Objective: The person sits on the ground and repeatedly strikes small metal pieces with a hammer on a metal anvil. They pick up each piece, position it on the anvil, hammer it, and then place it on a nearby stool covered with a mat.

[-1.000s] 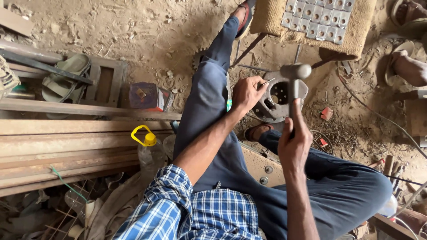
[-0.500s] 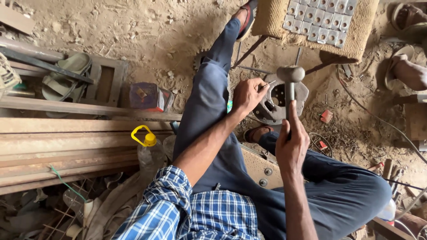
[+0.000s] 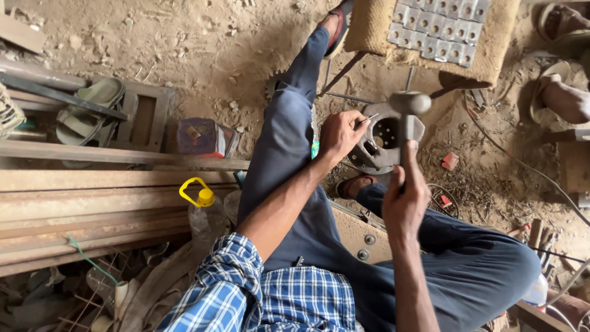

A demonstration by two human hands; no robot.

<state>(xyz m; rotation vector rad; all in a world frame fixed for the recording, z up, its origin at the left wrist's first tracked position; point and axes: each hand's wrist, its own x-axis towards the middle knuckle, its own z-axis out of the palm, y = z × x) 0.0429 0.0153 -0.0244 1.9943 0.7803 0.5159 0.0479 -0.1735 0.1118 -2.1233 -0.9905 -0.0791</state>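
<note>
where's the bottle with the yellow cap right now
In the head view, the clear plastic bottle with the yellow cap stands lower left of centre, against the stacked wooden planks and just left of the person's left forearm.

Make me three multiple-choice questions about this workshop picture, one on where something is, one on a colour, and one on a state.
1. Where is the hammer?
A. Raised above the round metal casting
B. Lying on the planks
C. Inside the bottle

2. What colour is the cap of the plastic bottle?
A. Red
B. Yellow
C. Black

3. What is the left hand doing?
A. Resting open on the knee
B. Pinching a thin metal pin against the casting
C. Holding the bottle

Answers: 1 A, the right hand holds its handle upright over the casting. 2 B, cap and loop are yellow. 3 B, its fingers close on the pin.
</note>
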